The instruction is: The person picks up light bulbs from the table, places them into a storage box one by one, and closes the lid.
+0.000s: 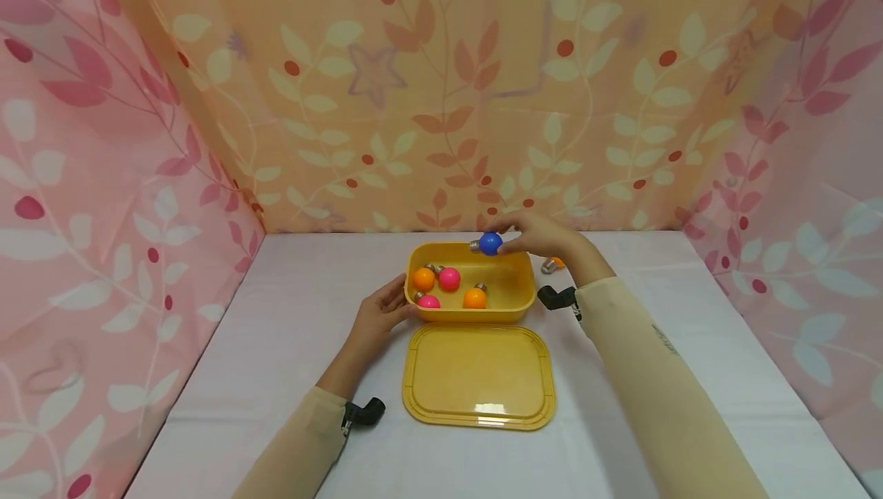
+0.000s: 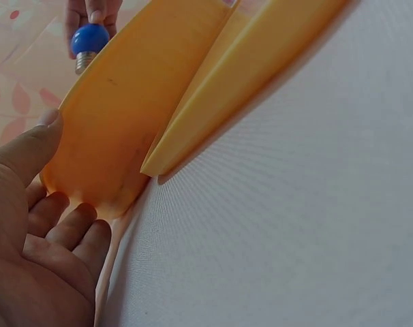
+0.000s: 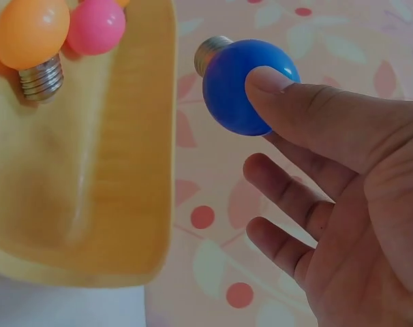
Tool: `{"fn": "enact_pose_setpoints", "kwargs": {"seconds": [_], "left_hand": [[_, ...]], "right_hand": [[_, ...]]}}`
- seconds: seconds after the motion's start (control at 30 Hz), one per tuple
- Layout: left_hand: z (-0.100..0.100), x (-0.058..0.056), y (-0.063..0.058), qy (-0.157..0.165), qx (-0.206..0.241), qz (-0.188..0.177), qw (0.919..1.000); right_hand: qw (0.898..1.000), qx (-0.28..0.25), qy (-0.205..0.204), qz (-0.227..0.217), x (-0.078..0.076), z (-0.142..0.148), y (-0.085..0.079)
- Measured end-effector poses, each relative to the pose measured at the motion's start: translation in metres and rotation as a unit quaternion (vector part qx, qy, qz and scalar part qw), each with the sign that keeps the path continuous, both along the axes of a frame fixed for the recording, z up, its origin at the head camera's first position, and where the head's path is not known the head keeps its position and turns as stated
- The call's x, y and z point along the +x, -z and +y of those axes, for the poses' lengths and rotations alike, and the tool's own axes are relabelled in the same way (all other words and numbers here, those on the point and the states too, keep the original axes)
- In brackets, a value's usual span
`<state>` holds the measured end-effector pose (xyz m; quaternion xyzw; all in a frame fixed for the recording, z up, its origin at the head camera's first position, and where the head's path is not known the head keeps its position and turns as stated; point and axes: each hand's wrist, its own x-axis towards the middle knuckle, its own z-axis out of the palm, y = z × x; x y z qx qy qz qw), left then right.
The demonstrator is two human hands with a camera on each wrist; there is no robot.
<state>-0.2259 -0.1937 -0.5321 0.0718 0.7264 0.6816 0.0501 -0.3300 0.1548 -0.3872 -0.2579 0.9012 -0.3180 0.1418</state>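
A blue light bulb (image 1: 490, 244) with a silver screw base is pinched between the thumb and a finger of my right hand (image 1: 545, 238), above the far rim of a yellow plastic box (image 1: 507, 315). In the right wrist view the bulb's screw base (image 3: 212, 53) points away from the palm, and the other fingers stay off it. My left hand (image 1: 378, 319) grips the box's left end; the left wrist view has its thumb at the rim and its fingers against the outer wall. Two orange bulbs (image 1: 474, 298) and two pink bulbs (image 1: 449, 278) lie inside the box.
A yellow lid (image 1: 479, 376) lies flat on the white-covered table (image 1: 276, 376), just in front of the box. Behind the right wrist, another orange bulb (image 1: 549, 266) rests on the table. Floral curtains (image 1: 441, 100) border the back and both sides.
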Motion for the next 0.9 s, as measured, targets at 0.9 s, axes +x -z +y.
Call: {"fn": "enact_pose_setpoints", "kwargs": {"seconds": [0.9], "left_hand": [[0.0,0.0,0.0,0.003,0.014,0.004,0.9999]], "right_hand": [[0.996,0.044,-0.077,0.02,-0.021,-0.034,0.038]]}}
